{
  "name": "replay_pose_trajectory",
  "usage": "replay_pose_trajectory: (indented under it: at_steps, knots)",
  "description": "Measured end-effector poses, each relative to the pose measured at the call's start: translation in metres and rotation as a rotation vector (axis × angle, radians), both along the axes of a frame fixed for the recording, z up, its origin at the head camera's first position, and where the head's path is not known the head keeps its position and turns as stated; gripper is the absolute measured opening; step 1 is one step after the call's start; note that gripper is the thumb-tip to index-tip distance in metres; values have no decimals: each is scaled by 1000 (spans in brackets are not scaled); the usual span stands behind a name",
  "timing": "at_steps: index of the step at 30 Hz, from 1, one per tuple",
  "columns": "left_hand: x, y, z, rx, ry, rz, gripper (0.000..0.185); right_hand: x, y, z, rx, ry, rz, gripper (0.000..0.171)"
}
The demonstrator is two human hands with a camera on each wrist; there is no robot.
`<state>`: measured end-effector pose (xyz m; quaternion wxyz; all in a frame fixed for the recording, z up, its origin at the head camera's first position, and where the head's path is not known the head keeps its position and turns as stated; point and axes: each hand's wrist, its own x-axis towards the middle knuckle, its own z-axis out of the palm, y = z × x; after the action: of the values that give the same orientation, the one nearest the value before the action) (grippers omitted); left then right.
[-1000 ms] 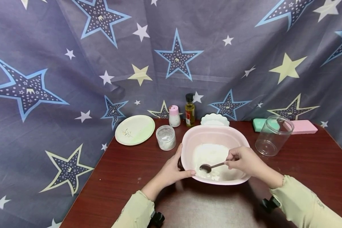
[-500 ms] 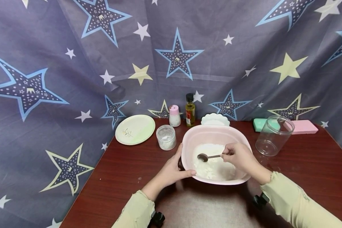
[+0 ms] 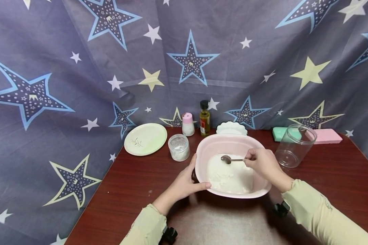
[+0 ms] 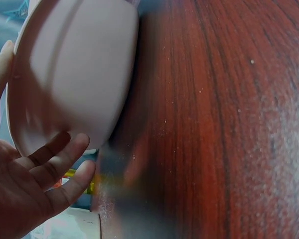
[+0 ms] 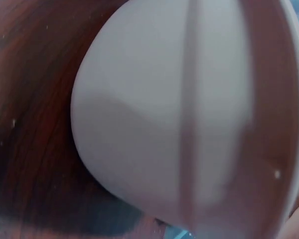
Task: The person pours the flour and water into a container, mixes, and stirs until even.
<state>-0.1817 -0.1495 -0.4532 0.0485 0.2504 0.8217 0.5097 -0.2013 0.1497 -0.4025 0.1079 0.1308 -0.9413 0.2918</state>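
Flour (image 3: pixel 230 175) fills pink bowl (image 3: pixel 233 141); small jar (image 3: pixel 179 147) holds white powder.

A dark red wooden surface (image 3: pixel 125 190) fills the bottom of the frame. On it sit a big pink plastic bowl (image 3: pixel 230 144) in the middle, a pale green round plate (image 3: pixel 145 139) at its left, and a small clear jar of white powder (image 3: pixel 179 147) between them. Behind stand a little white bottle with a pink cap (image 3: pixel 187 125), a small glass bottle of yellow oil (image 3: pixel 204 118) and a white wavy-edged dish (image 3: pixel 231 128). At right sit a big clear plastic jar (image 3: pixel 294 145), a green block (image 3: pixel 277 133) and a pink block (image 3: pixel 325 136).

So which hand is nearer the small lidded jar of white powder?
Left. The left hand grips the pink bowl's near-left rim, just in front of the small jar. The right hand holds the spoon over the bowl's right side, farther away.
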Motion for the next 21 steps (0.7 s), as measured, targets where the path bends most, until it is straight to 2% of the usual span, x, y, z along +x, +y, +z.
replay_pose_trajectory:
  at_steps: [6,21]
  knots:
    - [0,0,1,8,-5,-6,110,0,8,4,14,8,-9,18]
    - [1,0,0,1,-18,8,111,9,31,17,61,-50,26,16]
